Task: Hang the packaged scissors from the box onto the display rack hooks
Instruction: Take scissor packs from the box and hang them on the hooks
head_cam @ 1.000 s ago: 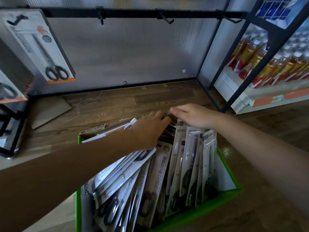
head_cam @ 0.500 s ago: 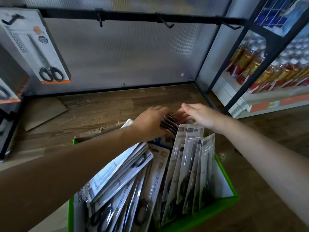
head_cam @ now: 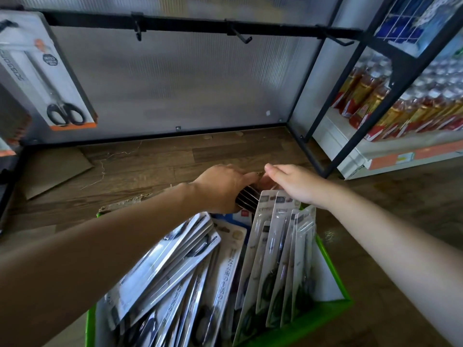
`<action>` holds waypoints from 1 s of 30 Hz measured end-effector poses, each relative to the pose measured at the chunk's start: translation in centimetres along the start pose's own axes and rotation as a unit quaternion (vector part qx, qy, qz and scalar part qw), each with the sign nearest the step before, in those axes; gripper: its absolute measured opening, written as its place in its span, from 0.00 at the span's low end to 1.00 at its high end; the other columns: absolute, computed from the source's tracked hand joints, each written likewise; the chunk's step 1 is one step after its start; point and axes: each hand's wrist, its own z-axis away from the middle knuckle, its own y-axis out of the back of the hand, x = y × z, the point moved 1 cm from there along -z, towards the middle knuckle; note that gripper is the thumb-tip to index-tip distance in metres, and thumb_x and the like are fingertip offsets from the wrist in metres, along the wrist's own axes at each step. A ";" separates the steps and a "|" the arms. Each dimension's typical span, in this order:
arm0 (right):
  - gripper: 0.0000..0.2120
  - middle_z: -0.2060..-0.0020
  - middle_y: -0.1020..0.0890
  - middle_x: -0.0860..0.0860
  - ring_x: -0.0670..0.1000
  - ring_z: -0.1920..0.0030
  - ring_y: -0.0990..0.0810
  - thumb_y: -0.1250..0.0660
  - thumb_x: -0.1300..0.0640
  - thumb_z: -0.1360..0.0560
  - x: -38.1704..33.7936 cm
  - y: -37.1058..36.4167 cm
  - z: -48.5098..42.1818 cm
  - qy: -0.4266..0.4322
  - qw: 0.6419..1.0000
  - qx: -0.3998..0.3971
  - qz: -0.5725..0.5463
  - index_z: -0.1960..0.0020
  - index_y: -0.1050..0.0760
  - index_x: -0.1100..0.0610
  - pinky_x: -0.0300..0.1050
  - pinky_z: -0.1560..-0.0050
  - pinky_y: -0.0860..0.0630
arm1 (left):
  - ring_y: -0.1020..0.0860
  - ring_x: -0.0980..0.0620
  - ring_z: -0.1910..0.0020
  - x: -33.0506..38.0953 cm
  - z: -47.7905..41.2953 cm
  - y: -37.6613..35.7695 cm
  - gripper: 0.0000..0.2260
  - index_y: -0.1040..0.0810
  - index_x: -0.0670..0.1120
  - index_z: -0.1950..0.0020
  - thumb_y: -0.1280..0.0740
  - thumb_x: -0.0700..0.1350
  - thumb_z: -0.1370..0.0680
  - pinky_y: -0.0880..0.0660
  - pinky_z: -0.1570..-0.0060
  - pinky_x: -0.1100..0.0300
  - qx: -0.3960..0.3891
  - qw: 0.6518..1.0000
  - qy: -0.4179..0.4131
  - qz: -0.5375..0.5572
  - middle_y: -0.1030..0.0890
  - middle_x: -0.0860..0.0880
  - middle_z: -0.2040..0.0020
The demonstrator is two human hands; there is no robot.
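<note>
A green box [head_cam: 330,309] on the floor holds several packaged scissors [head_cam: 273,259], some leaning left, others upright on the right. My left hand [head_cam: 223,184] grips the top of a thin stack of dark-edged packs [head_cam: 246,197] at the box's far end. My right hand [head_cam: 293,182] rests on the same stack's top, fingers meeting the left hand's. The black rack bar [head_cam: 190,23] above carries bare hooks [head_cam: 240,36]. One packaged pair of scissors [head_cam: 47,71] hangs at the far left.
A black frame post [head_cam: 350,116] stands to the right, with a shelf of red-labelled bottles [head_cam: 400,103] behind it. A cardboard scrap [head_cam: 55,171] lies on the wooden floor at left. More hanging packs show at the left edge [head_cam: 10,126].
Both hands have closed in on the stack at the box's far end and lifted it slightly. The view has tilted a little lower toward the box.
</note>
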 end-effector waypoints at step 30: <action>0.35 0.47 0.25 0.36 0.41 0.44 0.24 0.19 0.50 0.36 -9.1 0.1 0.2 0.222 0.971 0.088 0.029 0.37 0.36 0.41 0.41 0.45 0.25 | 0.21 0.67 0.55 -6.0 8.6 9.4 0.20 0.29 0.46 0.44 0.24 0.45 0.30 0.24 0.62 0.70 0.181 0.914 0.139 0.335 0.21 0.59 0.53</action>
